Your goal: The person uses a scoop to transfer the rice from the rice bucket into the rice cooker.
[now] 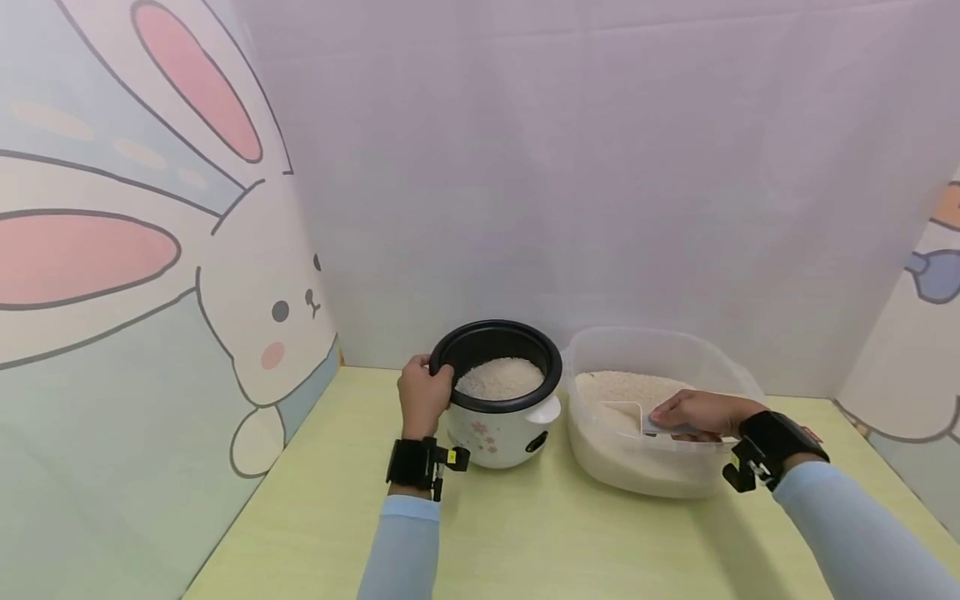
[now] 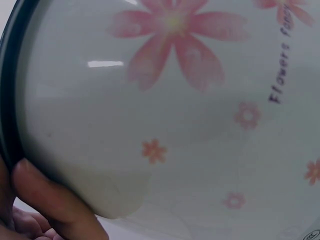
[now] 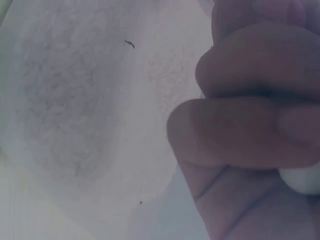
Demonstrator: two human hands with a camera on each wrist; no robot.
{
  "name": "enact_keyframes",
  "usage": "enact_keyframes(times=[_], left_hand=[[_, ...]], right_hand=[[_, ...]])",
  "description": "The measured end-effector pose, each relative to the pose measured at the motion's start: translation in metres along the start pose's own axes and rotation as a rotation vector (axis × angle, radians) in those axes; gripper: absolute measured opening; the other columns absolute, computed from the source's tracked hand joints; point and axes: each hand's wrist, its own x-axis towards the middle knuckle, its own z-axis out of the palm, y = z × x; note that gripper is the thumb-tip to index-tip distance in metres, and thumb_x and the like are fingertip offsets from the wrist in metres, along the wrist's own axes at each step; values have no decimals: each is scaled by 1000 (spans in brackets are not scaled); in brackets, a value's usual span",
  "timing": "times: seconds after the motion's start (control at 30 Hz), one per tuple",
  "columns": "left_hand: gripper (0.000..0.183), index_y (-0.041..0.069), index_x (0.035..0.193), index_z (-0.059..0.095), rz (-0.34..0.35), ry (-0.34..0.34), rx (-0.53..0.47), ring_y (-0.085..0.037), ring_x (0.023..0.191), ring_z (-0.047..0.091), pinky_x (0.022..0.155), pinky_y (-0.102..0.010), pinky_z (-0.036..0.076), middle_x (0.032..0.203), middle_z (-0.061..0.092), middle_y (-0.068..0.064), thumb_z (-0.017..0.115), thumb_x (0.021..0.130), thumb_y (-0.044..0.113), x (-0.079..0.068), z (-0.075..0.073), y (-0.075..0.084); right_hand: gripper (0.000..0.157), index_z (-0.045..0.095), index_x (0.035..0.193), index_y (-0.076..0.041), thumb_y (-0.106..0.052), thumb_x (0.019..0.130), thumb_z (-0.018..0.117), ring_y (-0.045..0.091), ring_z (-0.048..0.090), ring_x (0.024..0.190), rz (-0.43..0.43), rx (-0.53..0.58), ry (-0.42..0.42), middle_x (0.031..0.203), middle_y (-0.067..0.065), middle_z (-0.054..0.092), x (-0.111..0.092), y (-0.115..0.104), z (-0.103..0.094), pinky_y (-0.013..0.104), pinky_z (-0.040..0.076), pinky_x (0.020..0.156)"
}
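Note:
A white rice cooker (image 1: 487, 437) with pink flowers and a black inner pot rim stands on the table, rice (image 1: 501, 379) heaped inside it. My left hand (image 1: 423, 396) grips its left side, thumb over the rim; in the left wrist view, a finger (image 2: 55, 200) lies against the flowered body (image 2: 190, 130). To the right, my right hand (image 1: 701, 414) reaches over a translucent tub (image 1: 637, 346) holding rice (image 1: 630, 383). Its fingers curl round the handle of a clear scoop (image 1: 622, 412), whose bowl is down at the rice. The handle's white end (image 3: 302, 181) pokes out below the fingers.
Cooker and tub stand side by side on a pale yellow-green table (image 1: 540, 542), close to a plain cloth backdrop (image 1: 585, 183). A rabbit-printed panel (image 1: 255, 333) flanks the left, another printed panel (image 1: 900, 358) the right. The cooker's white side handle (image 1: 545, 410) faces the tub.

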Motion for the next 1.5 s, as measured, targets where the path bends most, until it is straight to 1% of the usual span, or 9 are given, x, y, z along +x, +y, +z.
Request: enact_keyframes(times=[0.23,0.43,0.63,0.83,0.97,1.1,1.27,1.4,1.5], left_hand=[[37,-7,121,64,-7,-2,6,-17,46,57,42,-26,47,80,68,-17,62,90,13,0,-1,0],[37,-7,122,64,-8,0,13,-17,47,58,43,-27,48,82,68,-17,62,91,13,2,0,-2],[37,-6,122,64,-1,0,12,-17,47,57,43,-27,48,81,68,-16,63,91,14,1,1,0],[37,-6,122,63,-5,1,12,-17,48,57,43,-27,48,82,68,-17,63,91,14,1,1,0],[36,-6,122,64,-9,3,14,-17,48,57,43,-26,48,82,68,-16,63,91,14,1,0,0],[36,-6,121,64,-6,5,14,-17,46,57,42,-27,47,79,67,-15,62,91,13,0,0,1],[36,-6,121,64,4,1,13,-17,44,56,42,-27,47,75,66,-14,62,91,13,1,1,1],[36,-6,121,64,5,-4,11,-17,45,56,42,-27,47,77,67,-15,62,91,14,0,1,1],[35,-6,119,65,0,5,16,-17,45,56,42,-27,47,77,67,-15,62,91,14,-1,-1,-1]], right_hand=[[36,73,114,0,-21,109,44,3,33,42,-60,76,-66,63,-5,50,-4,-1,-2,21,30,41],[40,65,122,7,-21,111,39,5,28,43,-117,126,-95,66,-2,48,-7,-2,-4,31,22,40],[46,60,126,12,-26,112,37,8,27,43,-141,162,-69,65,-1,48,-9,-3,-6,36,20,40],[46,61,126,10,-27,112,37,7,31,46,-164,195,-49,67,-1,48,-9,-2,-7,37,21,41],[44,64,126,5,-28,112,37,7,31,46,-181,217,-44,68,-3,47,-9,-1,-9,38,20,42],[41,66,125,-3,-25,113,34,14,22,47,-231,292,-57,70,-4,45,-11,0,-11,46,14,46],[44,59,131,6,-26,113,35,23,15,49,-250,347,-28,73,-3,45,-14,0,-12,49,13,51],[50,53,133,11,-31,113,37,19,17,49,-218,342,36,73,-1,45,-14,-5,-6,46,16,50],[53,51,134,11,-35,112,38,14,21,48,-191,349,81,74,-1,46,-12,-12,1,44,18,50]])
